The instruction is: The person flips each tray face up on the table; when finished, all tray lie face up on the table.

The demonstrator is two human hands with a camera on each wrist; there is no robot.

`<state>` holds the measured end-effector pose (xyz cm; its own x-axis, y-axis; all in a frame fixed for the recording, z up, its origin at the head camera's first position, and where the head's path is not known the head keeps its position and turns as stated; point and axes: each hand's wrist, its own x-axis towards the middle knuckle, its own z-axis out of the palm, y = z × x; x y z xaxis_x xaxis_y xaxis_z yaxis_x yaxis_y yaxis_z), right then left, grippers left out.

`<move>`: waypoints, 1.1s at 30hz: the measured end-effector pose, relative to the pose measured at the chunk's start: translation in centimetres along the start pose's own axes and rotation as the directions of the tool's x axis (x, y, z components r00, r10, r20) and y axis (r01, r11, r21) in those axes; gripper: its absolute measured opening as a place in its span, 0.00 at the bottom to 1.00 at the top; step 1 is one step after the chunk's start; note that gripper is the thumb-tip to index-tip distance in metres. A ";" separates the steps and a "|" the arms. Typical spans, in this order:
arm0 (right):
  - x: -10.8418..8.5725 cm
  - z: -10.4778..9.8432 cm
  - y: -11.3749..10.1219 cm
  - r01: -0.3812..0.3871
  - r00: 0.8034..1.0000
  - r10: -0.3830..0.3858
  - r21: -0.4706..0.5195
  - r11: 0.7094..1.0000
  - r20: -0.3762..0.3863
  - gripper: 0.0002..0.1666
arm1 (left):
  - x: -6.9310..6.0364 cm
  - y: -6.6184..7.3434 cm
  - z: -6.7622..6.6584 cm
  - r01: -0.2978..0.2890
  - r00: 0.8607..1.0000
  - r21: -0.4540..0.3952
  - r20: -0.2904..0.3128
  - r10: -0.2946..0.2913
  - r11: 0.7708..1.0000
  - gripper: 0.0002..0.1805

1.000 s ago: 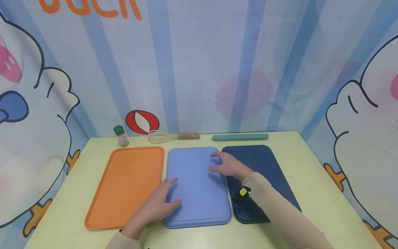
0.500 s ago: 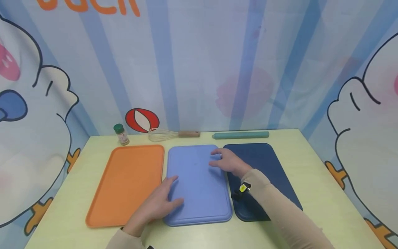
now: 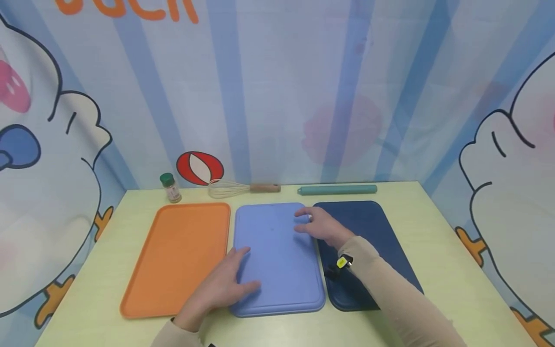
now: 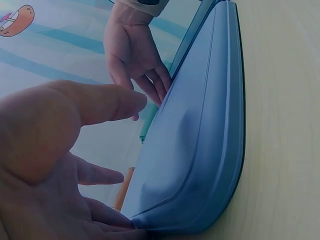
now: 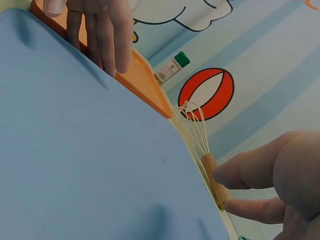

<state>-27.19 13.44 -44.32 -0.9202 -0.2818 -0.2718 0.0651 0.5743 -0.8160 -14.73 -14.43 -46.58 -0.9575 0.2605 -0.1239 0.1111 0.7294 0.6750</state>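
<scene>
A light blue tray (image 3: 277,250) with rounded corners lies in the middle of the table. At its lower left edge is my left hand (image 3: 221,282), thumb and fingers spread apart. My right hand (image 3: 323,226) is at the tray's upper right edge, its fingers loosely bent and apart. In the left wrist view, the left fingers lie close to the side of the tray (image 4: 192,150), with the thumb away from it. Neither hand grips anything; whether fingertips touch the tray's sides is hard to tell. Part of the tray's left edge is hidden by my left hand.
An orange tray (image 3: 182,255) lies to the left and a dark blue tray (image 3: 355,217) to the right, partly under my right forearm. Along the back are a green-capped spice jar (image 3: 171,188), a whisk (image 3: 265,188) and a teal rod (image 3: 338,190). A printed curtain (image 3: 277,96) hangs behind.
The head view shifts slightly. Both hands stay beside the light blue tray in almost the same pose, and the trays have not visibly moved.
</scene>
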 end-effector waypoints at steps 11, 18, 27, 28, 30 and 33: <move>0.3 0.2 0.2 -0.031 0.999 0.030 0.027 0.999 0.017 0.30 | -0.2 0.4 0.0 0.026 0.999 0.037 0.020 -0.027 0.999 0.50; 0.5 0.2 -0.2 -0.020 1.000 0.020 0.018 1.000 0.009 0.30 | 0.2 0.4 0.0 0.047 0.998 0.033 0.030 -0.048 0.998 0.51; 0.7 0.4 -0.4 -0.051 0.998 0.053 0.050 0.997 -0.024 0.28 | 0.1 0.5 -0.3 0.055 0.998 0.013 0.022 -0.055 0.998 0.51; 0.7 0.4 -0.4 -0.052 0.998 0.053 0.055 0.997 -0.028 0.28 | 0.0 0.5 -0.3 0.056 0.998 0.016 0.024 -0.057 0.998 0.52; 0.6 0.5 -0.4 -0.050 0.998 0.053 0.061 0.997 -0.033 0.28 | 0.1 0.5 -0.2 0.061 0.998 0.018 0.028 -0.062 0.998 0.52; 0.4 0.5 -0.5 -0.051 0.998 0.053 0.058 0.997 -0.025 0.29 | 0.1 0.4 -0.2 0.062 0.998 0.016 0.028 -0.063 0.998 0.52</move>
<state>-27.45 12.66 -44.25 -0.9250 -0.2315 -0.3012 0.1343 0.5423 -0.8294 -14.85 -14.18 -46.17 -0.9546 0.2320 -0.1868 0.0551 0.7539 0.6546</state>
